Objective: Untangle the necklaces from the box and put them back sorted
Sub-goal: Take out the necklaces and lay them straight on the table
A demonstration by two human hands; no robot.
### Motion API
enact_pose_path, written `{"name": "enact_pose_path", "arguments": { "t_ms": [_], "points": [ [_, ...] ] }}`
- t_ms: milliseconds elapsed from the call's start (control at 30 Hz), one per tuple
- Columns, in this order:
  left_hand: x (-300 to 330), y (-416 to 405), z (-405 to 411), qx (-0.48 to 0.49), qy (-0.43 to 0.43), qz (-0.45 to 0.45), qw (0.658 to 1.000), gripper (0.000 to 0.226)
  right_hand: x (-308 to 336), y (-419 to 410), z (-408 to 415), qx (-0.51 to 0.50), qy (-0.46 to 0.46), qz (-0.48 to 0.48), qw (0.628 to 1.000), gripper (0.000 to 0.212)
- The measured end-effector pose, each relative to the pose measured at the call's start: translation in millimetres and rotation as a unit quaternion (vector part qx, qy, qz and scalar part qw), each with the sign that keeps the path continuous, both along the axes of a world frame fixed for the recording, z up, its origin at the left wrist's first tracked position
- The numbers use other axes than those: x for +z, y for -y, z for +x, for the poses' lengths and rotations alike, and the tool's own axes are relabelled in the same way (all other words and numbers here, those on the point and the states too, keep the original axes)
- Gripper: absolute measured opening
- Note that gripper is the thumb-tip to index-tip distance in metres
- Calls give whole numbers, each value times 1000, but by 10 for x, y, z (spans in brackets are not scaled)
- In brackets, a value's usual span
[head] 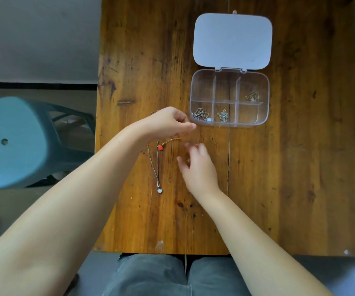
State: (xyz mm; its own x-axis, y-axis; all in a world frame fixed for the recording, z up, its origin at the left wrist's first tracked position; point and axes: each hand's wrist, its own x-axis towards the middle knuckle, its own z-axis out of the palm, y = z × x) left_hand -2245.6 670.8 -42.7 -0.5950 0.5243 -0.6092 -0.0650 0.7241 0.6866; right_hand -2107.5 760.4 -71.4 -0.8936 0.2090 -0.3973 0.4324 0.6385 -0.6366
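A clear divided box (266, 116) lies on the wooden table with its white lid (233, 39) folded back. Three of its compartments each hold a bunched necklace: front left (200, 115), front middle (223, 115), back right (252, 96). My left hand (168, 122) hovers just left of the box, fingers pinched on the gold chain with a red heart pendant (160, 147). That chain runs toward my right hand (197, 165), whose fingers are spread above it. A silver necklace with a pale pendant (159, 191) lies stretched out on the table below my left hand.
A teal plastic stool (16, 142) stands on the floor left of the table. The table's front edge (161, 252) is close to my lap. The right part of the table (300, 178) is bare wood.
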Motion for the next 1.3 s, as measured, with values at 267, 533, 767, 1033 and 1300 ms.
{"name": "enact_pose_path", "arguments": {
  "t_ms": [267, 533, 767, 1033, 1300],
  "points": [
    [50, 145, -168, 19, -14, -25, 999, 30, -187, 292, -312, 143, -22, 108, 984, 35],
    [49, 184, -168, 49, -20, -3, 999, 28, -234, 249, -351, 167, -57, 126, 976, 20],
    [29, 39, -75, -28, -49, -26, 998, 28, -159, -322, 292, 191, -86, 106, 972, 10],
    [-228, -303, 403, -175, -250, -53, 951, 14, -227, -447, 843, 168, -88, 124, 974, 14],
    [-356, -240, 536, -165, -382, -83, 905, 19, -125, -510, 816, 168, -80, 105, 977, 22]
  ]
}}
